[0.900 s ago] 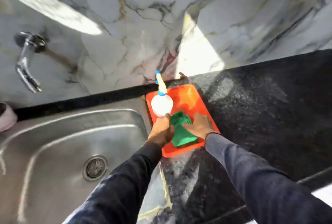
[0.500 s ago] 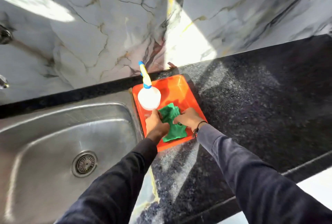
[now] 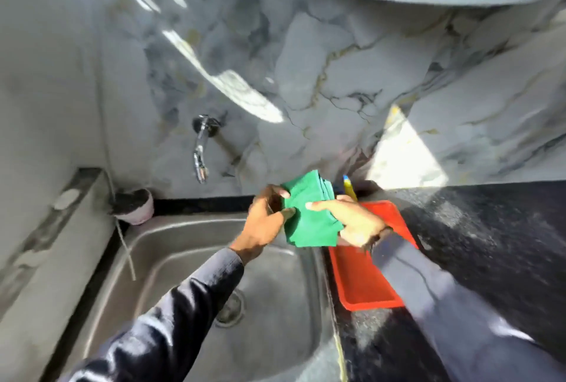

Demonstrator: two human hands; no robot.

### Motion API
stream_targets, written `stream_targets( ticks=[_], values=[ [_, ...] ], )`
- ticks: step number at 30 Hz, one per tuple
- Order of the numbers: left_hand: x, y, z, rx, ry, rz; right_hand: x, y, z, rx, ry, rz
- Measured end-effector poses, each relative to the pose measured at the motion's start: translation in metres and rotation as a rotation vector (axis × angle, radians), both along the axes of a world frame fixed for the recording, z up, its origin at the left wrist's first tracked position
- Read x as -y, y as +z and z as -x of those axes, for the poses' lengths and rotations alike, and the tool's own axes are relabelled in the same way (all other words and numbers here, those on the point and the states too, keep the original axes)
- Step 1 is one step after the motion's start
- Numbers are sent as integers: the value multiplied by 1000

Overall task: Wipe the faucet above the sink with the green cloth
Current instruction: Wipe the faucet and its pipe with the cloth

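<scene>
The green cloth (image 3: 309, 216), folded, is held in the air between both hands, above the right edge of the steel sink (image 3: 171, 247). The left hand (image 3: 265, 221) pinches its left side; the right hand (image 3: 356, 222) grips its right side. The chrome faucet (image 3: 201, 149) juts from the marble wall, well apart to the left. An orange tray (image 3: 361, 286) lies on the black counter (image 3: 490, 244) beneath the right forearm.

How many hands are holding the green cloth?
2. The left hand grips the left edge of the green cloth, and the right hand holds its right side, both above the sink.
</scene>
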State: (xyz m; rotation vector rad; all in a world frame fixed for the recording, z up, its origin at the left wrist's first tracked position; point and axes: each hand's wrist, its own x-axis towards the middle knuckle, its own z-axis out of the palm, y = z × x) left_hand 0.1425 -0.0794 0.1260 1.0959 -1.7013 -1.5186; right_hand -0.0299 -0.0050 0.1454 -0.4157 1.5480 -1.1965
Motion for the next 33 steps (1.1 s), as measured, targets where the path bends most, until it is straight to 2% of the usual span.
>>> stream_targets(
  ticks=[3, 6, 7, 10, 11, 13, 16, 17, 19, 22, 28, 30, 33],
  values=[
    [55, 38, -44, 70, -38, 187, 57, 29, -40, -115, -35, 59],
    [121, 73, -88, 222, 62, 499, 116, 54, -74, -300, -138, 197],
    [142, 82, -102, 293, 108, 626, 131, 63, -82, -452, -169, 254],
    [212, 104, -145, 541, 231, 1056, 180, 81, -106, -1139, -199, 504],
    [235, 111, -155, 602, 274, 1201, 197, 85, -114, -1323, -133, 585],
    [277, 123, -168, 731, 334, 1485, 230, 92, -129, -1599, 144, 669],
    [333, 132, -179, 908, 273, 1861, 278, 86, -148, -2042, 708, 633],
    [344, 133, -179, 921, 217, 1953, 287, 83, -150, -2119, 852, 585],
    [364, 136, -168, 919, 126, 2090, 302, 79, -153, -2144, 965, 498],
    [380, 135, -142, 863, 127, 2241, 315, 79, -165, -2190, 958, 449],
    [396, 121, -130, 761, 244, 2293, 330, 78, -166, -2120, 887, 552],
    [396, 120, -130, 747, 223, 2280, 324, 71, -150, -2013, 705, 629],
    [397, 120, -129, 731, 223, 2280, 311, 47, -138, -1727, 222, 724]
  ],
)
